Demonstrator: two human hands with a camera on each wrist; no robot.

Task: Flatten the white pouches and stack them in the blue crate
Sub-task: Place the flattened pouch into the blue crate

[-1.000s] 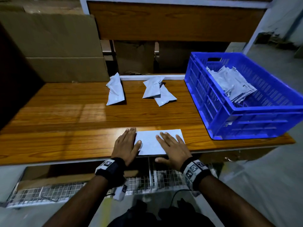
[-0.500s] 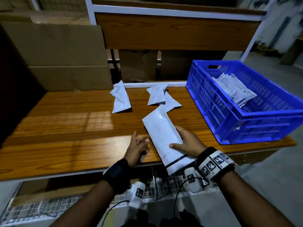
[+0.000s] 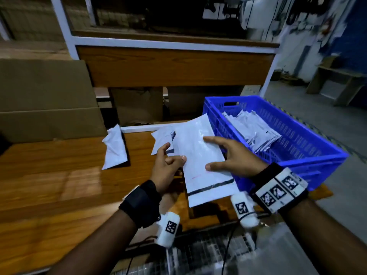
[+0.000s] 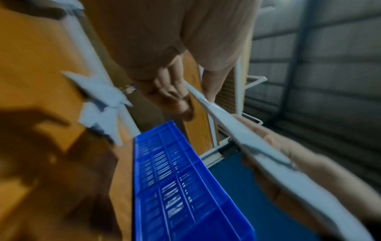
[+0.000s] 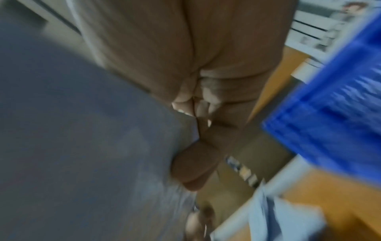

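1. Flattened white pouch [image 3: 200, 155] held above wooden table [image 3: 59, 185], beside blue crate [image 3: 309, 147].
2. Right hand [image 3: 236, 157]: thumb on top, fingers beneath, gripping it.
3. Left hand [image 3: 166, 169]: fingers loosely curled, thumb touching the pouch's edge.
4. Crate holds stacked pouches [image 3: 252, 132].
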